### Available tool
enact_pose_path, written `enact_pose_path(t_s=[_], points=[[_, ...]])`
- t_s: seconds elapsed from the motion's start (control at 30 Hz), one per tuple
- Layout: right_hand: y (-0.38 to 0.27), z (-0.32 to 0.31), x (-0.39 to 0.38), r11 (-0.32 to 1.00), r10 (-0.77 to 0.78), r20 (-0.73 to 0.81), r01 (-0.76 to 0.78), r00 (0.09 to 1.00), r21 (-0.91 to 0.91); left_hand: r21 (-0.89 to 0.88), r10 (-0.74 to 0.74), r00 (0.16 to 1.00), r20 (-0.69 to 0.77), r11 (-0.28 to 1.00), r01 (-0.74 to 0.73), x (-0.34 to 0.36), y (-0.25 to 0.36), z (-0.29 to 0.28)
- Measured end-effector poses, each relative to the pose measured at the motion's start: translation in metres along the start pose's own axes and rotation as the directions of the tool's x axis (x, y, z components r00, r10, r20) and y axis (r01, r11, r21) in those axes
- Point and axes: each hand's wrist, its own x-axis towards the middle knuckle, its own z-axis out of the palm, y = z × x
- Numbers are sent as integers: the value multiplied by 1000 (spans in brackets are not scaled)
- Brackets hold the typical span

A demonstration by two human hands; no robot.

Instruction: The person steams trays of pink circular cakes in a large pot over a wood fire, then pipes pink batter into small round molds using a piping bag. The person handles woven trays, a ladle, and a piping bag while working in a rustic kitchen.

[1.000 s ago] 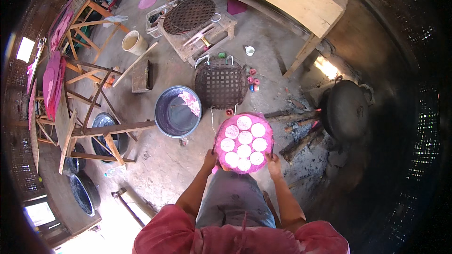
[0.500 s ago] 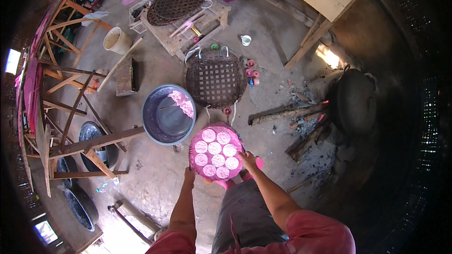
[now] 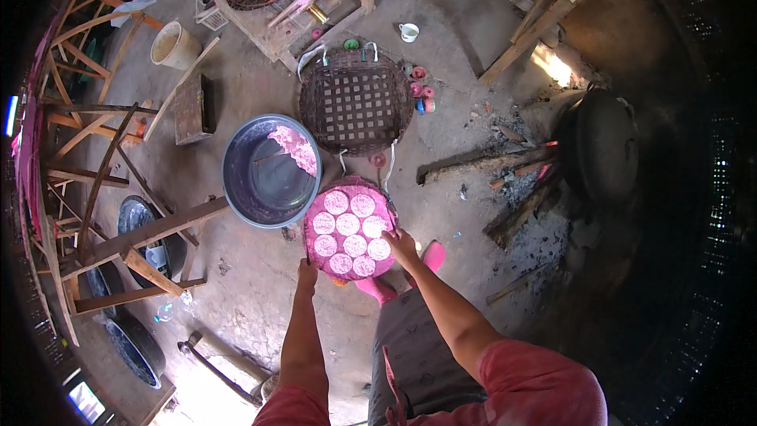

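A round pink tray [image 3: 315, 246] carries several pale pink flat discs [image 3: 348, 224]. My left hand [image 3: 307, 274] grips its near left rim and my right hand [image 3: 402, 244] holds its right rim, keeping the tray low over the dirt floor. Just left of the tray stands a big grey basin [image 3: 252, 189] with a lump of pink dough [image 3: 293, 148] at its far side. Beyond the tray lies a dark woven bamboo tray [image 3: 356, 101].
A black wok [image 3: 603, 146] sits over a wood fire [image 3: 505, 166] at the right. Wooden frames [image 3: 102, 189] crowd the left. A low wooden table [image 3: 300, 0] with another woven tray, a bucket [image 3: 173, 46], a white cup [image 3: 408, 31] and small pink pots [image 3: 422, 93] lie beyond.
The pink tray has come down and to the left, from waist height toward the floor beside the basin. Both hands stay on its rim. My view has tipped further down.
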Motion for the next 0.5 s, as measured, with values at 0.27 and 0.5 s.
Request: enact_pose_path(t_s=[0.27, 0.5], points=[[-10, -27, -1, 999, -42, -41, 41, 998, -26, -136, 99, 995, 8, 986, -97, -14, 10, 23], [0, -27, 18, 996, -27, 99, 36, 995, -87, -105, 71, 997, -33, 992, -74, -11, 14, 48]])
